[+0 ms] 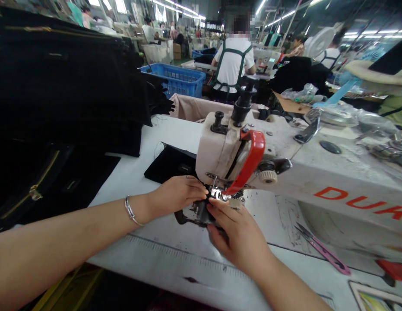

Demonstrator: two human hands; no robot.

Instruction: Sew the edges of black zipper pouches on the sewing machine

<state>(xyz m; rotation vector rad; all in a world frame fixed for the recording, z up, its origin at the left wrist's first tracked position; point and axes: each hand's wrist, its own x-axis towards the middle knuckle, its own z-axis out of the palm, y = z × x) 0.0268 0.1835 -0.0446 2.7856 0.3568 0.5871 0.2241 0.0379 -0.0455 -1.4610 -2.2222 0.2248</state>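
Note:
A black fabric piece [170,163] with a small label lies flat on the sewing machine bed, its right part running under the machine head. My left hand [179,194], a silver bangle at its wrist, has its fingers pressed together on the fabric at the left of the presser foot [216,193]. In front of the foot, my right hand [236,226] grips the near edge, fingertips on top and thumb lower down. The fingers hide much of the fabric at the needle. A red guard [249,160] slants down over the needle area of the white sewing machine [291,160].
Stacked black fabric pieces with zippers [58,95] fill the left side. Pink-handled thread snips [324,250] lie on the table at right. A blue basket [184,80] stands behind the table, near a person in a white shirt [233,65] facing away.

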